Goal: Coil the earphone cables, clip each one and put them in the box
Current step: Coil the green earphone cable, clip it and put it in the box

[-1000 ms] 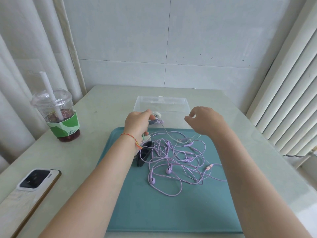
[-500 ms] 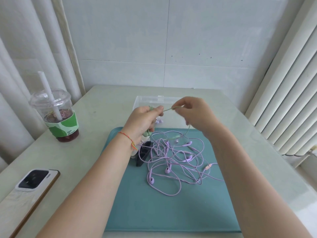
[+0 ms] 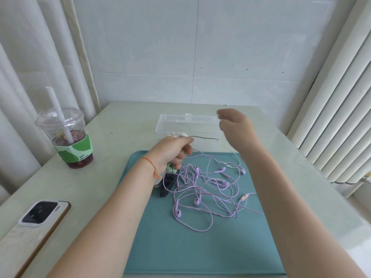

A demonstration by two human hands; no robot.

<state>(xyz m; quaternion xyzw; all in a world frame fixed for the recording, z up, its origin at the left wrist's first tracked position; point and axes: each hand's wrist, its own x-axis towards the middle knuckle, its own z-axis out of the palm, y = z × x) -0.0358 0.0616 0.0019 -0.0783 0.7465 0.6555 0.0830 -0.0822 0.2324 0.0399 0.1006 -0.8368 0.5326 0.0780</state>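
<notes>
Sitting on pale table (image 3: 124, 125) by tiled wall (image 3: 230, 47), teal mat (image 3: 180, 247); L fingers (image 3: 181, 151) grip green cable (image 3: 204, 138), R hand (image 3: 233, 125) blurred.

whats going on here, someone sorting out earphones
A person is winding a green earphone cable around the fingers of the left hand. The right hand is raised over the clear box, blurred, so its grip is unclear. A tangle of purple earphones lies uncoiled on the teal mat, beside dark clips.

Pale table (image 3: 124, 125) — teal mat (image 3: 180, 247), clear box (image 3: 168, 122), drink cup (image 3: 68, 137), phone (image 3: 43, 214).
</notes>
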